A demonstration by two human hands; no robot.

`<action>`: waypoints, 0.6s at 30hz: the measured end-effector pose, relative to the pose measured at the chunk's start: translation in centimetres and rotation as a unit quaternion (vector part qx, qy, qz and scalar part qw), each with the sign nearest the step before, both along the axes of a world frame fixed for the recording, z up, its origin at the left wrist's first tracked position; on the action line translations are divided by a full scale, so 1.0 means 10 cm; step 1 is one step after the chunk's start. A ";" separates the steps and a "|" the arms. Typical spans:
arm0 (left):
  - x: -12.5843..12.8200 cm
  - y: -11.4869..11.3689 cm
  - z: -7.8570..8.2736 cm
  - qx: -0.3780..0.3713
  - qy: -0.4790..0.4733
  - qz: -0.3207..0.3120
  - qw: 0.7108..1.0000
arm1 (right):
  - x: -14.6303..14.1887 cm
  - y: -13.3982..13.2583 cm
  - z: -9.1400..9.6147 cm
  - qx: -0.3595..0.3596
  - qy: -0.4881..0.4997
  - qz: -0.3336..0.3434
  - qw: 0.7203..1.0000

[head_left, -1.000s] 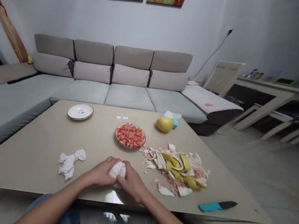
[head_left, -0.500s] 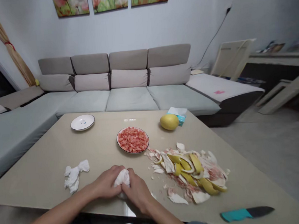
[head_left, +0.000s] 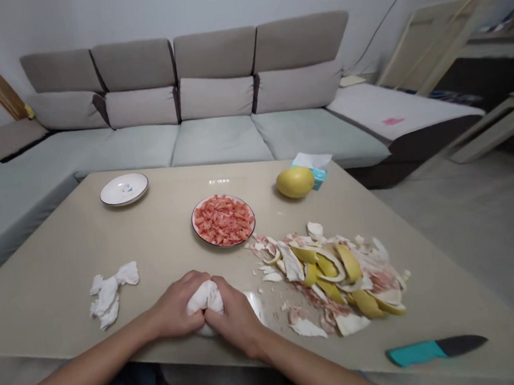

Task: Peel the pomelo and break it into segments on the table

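Observation:
Near the table's front edge, my left hand (head_left: 175,308) and my right hand (head_left: 235,319) are closed together around a crumpled white tissue (head_left: 206,296). Both sets of fingers wrap the wad, pressing it between them just above the beige table (head_left: 57,255). To the right of my hands lies a heap of yellow and pink pomelo peel (head_left: 339,275). A plate of chopped pink fruit (head_left: 223,220) sits beyond my hands at the table's middle.
A second used tissue (head_left: 108,290) lies at the left. An empty white plate (head_left: 124,189) stands far left, a whole yellow pomelo (head_left: 295,182) and a tissue pack (head_left: 313,165) far right. A teal-handled knife (head_left: 436,349) lies at the front right edge. A grey sofa (head_left: 215,118) runs behind.
My hands stay clasped on the tissue and have barely moved. The head camera has tilted down and turned slightly, so the wall pictures have left the view.

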State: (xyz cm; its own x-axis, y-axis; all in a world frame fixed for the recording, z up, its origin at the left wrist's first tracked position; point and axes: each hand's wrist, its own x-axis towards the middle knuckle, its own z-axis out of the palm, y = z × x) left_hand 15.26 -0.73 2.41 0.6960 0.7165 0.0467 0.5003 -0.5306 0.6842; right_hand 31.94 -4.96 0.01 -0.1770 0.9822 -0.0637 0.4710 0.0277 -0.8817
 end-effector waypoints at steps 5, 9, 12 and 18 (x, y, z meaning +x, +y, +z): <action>-0.20 0.16 -0.18 -0.112 -0.057 0.026 0.992 | 0.16 0.12 -0.04 -0.032 0.082 0.043 0.995; -0.51 0.30 -0.37 -0.266 -0.147 0.045 0.952 | 0.39 0.22 -0.06 -0.101 0.165 0.099 0.976; -0.61 0.38 -0.35 -0.324 -0.145 0.036 0.934 | 0.46 0.28 -0.07 -0.119 0.176 0.105 0.972; -0.55 0.45 -0.23 -0.397 -0.159 0.047 0.903 | 0.44 0.38 -0.08 -0.151 0.199 0.112 0.962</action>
